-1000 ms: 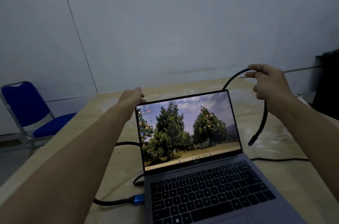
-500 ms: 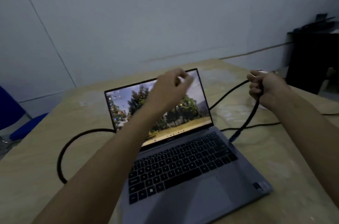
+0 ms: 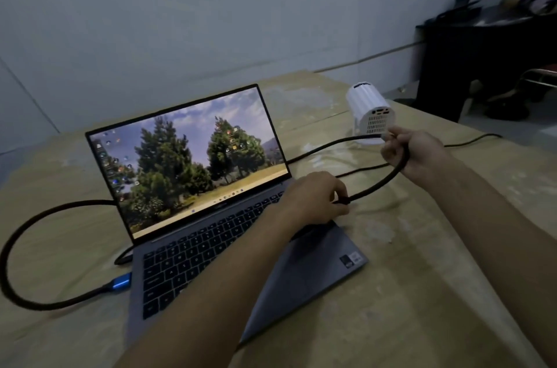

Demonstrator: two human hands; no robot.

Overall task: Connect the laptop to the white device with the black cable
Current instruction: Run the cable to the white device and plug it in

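Gripping black cable (image 3: 380,182) in both fists, left hand (image 3: 316,197) at laptop (image 3: 241,247) r. edge, right hand (image 3: 417,153) at 3 o'clock touching 1 white device (image 3: 369,113), bare table (image 3: 422,292) at 5 o'clock, blue plug (image 3: 121,282) at laptop's l. edge.

Your laptop (image 3: 241,232) is open, grey, screen lit with a tree wallpaper, keyboard under your left forearm. Black braided cable (image 3: 379,184) has its blue plug (image 3: 122,281) at the laptop's left edge, loops wide to the left, passes behind the screen and arcs between your left hand (image 3: 316,199) and right hand (image 3: 413,153), both closed on it. White device (image 3: 369,111) stands just beyond your right hand, vented port face toward you.
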